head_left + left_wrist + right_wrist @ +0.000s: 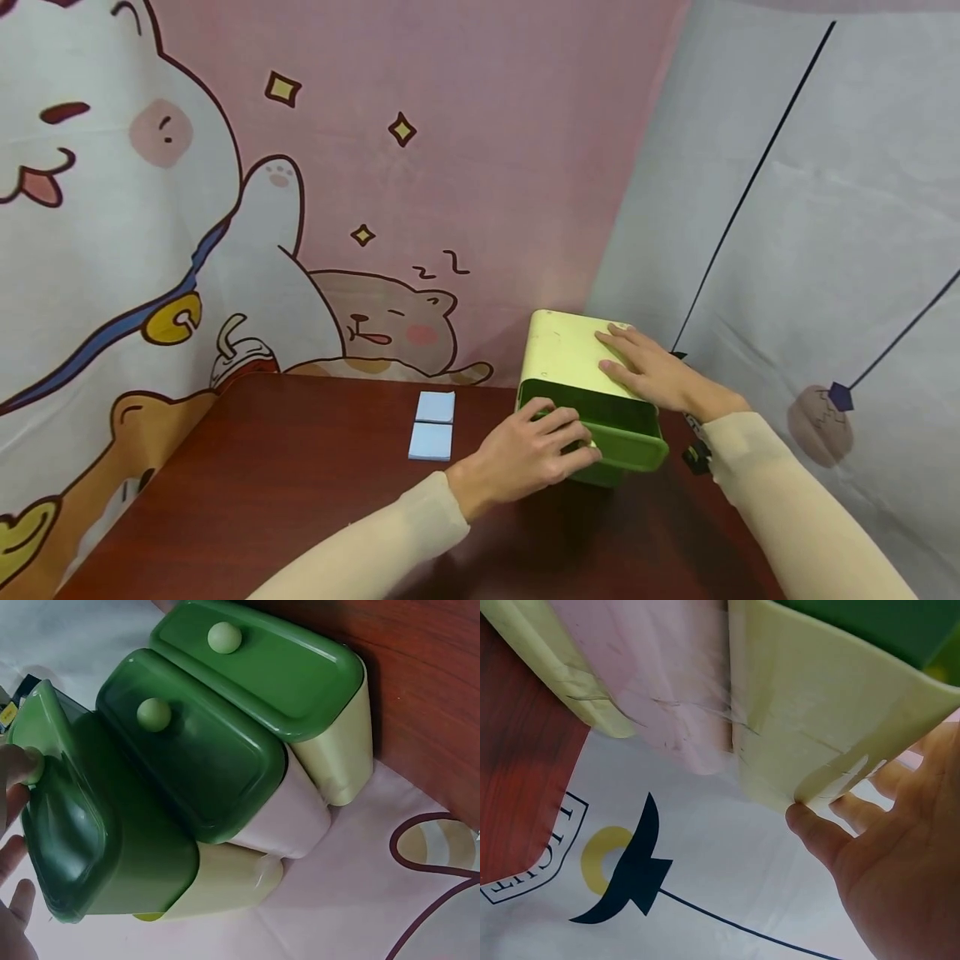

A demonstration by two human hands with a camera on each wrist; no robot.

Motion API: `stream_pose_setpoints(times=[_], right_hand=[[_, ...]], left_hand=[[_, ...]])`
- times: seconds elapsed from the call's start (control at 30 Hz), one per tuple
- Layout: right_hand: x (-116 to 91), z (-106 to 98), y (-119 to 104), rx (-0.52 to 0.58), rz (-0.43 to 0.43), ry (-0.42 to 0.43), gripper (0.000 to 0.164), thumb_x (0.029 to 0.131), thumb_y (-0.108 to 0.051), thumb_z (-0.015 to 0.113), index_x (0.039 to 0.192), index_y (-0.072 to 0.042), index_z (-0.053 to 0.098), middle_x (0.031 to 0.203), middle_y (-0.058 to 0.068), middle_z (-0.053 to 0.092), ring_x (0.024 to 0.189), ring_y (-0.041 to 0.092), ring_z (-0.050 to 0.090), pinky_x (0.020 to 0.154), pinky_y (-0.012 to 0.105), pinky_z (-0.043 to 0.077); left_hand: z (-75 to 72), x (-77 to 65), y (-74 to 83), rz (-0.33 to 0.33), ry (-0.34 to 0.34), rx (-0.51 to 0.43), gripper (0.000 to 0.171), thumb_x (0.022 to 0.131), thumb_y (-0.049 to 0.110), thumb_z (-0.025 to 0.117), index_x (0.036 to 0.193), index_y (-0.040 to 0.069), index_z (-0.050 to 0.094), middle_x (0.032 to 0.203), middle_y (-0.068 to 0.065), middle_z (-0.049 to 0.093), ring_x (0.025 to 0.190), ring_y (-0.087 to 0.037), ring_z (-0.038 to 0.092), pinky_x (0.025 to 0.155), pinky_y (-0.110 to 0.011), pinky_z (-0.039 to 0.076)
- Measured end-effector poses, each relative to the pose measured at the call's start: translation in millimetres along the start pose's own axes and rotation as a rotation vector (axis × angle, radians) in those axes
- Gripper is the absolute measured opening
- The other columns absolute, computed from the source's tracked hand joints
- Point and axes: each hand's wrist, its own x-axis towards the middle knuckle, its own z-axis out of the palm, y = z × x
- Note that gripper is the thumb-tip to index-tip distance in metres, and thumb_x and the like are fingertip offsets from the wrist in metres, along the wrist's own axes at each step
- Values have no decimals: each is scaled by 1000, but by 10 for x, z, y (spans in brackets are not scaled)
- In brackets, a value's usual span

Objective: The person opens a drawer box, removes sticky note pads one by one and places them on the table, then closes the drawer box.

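A small stacked drawer unit stands at the table's back right, with a pale yellow top shell [566, 350] and green drawer fronts. Its top drawer [67, 817] is pulled well out, and the inside [600, 408] looks dark in the head view. My left hand [528, 450] pinches the round light green knob [34, 765] of that drawer. Below it, the middle drawer [202, 765] and bottom drawer [292, 675] are closed, each with its own knob. My right hand [656, 371] rests on the top shell, fingers extended across it.
Two light blue pads of paper [433, 425] lie on the dark red-brown table [300, 483], left of the unit. A printed cloth [510, 167] with cartoon animals hangs behind. A small dark object [697, 457] sits right of the unit.
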Motion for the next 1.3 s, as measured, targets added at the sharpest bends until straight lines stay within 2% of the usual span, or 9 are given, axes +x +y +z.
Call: stream_pose_setpoints(times=[0.1,0.3,0.5,0.67,1.0,1.3], right_hand=[[-2,14,11,-3,3,0,75,123,-59,46,185,-18,35,194,25,20,179,60,11,135,88,20],[11,40,15,8,4,5,75,124,-58,46,185,-18,34,195,24,19,180,60,10,136,88,17],[-11,73,23,21,7,8,73,124,-57,45,185,-17,34,195,23,18,180,60,8,136,87,16],[-12,93,35,28,12,12,75,124,-57,46,185,-18,33,195,23,17,180,60,7,136,88,16],[-16,109,7,50,21,18,77,122,-60,47,185,-19,33,195,26,14,180,62,3,136,89,12],[-5,91,-34,40,42,14,80,121,-64,47,186,-19,32,195,25,13,180,61,3,137,88,13]], left_hand=[[59,13,-10,-21,-19,-5,20,106,32,85,123,42,83,121,21,80,118,-7,73,105,-31,57],[161,16,-47,-52,-54,8,17,113,33,78,126,43,82,123,22,79,121,-8,71,105,-30,57],[260,12,-80,-83,-59,2,16,111,40,79,125,45,84,122,22,80,122,-8,72,105,-30,58],[327,27,-92,-106,-69,-17,18,109,36,83,125,44,84,123,20,79,123,-9,73,107,-32,60],[434,49,-135,-132,-81,-5,15,112,37,77,123,43,84,121,19,78,123,-9,71,102,-30,59],[482,76,-178,-145,-85,-27,16,109,35,83,123,41,84,121,17,78,122,-11,72,102,-31,59]])
